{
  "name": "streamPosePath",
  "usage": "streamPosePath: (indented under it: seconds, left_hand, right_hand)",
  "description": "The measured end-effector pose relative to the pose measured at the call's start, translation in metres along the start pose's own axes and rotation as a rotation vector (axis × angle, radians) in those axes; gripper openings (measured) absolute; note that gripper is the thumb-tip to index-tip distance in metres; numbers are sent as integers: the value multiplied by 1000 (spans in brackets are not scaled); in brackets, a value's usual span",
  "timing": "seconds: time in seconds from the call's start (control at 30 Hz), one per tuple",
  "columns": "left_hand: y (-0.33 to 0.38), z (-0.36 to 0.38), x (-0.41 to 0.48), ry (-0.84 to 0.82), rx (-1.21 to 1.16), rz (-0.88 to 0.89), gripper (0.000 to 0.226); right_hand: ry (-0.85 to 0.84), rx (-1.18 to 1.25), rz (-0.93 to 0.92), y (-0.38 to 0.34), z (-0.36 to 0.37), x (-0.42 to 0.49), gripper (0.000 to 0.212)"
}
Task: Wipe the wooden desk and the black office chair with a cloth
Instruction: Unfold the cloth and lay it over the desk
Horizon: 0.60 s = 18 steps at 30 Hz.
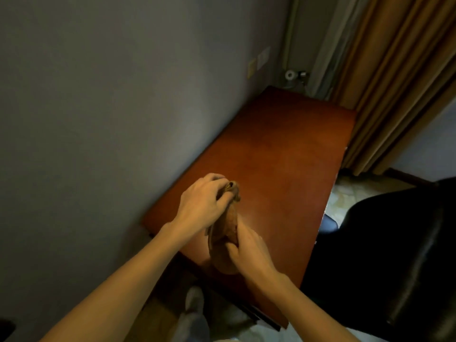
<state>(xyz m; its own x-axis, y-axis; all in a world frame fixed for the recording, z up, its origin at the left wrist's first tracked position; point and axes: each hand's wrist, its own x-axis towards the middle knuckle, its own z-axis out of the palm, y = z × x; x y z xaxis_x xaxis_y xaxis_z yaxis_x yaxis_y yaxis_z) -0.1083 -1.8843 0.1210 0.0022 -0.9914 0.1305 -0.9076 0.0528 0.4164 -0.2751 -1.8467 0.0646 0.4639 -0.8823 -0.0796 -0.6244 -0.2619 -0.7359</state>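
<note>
**Cloth in both hands over the desk, wiping yet to start**

The wooden desk [283,156] runs along a grey wall toward a tan curtain, and the black office chair [394,255] stands just beside its right edge. By the look of it, the step in hand is folding or straightening the cloth [225,228] before the first pass. It would go best if the cloth were made into a flat pad, laid on the top near the wall and drawn in long overlapping strokes to the far end, with the chair left for afterwards.

The desk top is a smooth reddish-brown with a soft sheen, and nothing is seen lying on it. The chair is dark and glossy, with only its back and part of its seat in view.

The cloth is brownish and bunched into a long roll held over the near end of the desk. Whether it touches the wood cannot be told.

The left hand [199,203] has its fingers curled round the cloth's upper end. The right hand [249,253] clasps the lower end.
</note>
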Motion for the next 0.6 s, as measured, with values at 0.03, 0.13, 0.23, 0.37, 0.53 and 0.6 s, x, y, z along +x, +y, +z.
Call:
streamPosePath:
  seconds: [0.03,0.13,0.23,0.37,0.53,0.6]
  left_hand:
    - [-3,-6,13,7,-55,28,33]
    - [-9,-31,53,-9,-202,173,33]
    - [-10,-62,93,-117,-406,348,24]
    - [-13,-107,141,-363,-860,418,11]
    - [-19,-134,190,-342,-1046,445,14]
    - [-18,-139,202,-325,-1031,463,15]
  right_hand:
    - [16,11,-1,1,-5,9,72]
    - [96,37,-13,2,-21,37,78]
    - [84,262,-58,-3,-35,58,80]
    - [373,625,-38,-3,-65,88,59]
    - [348,362,-47,-3,-93,129,63]
    - [328,342,-56,-10,-95,146,52]
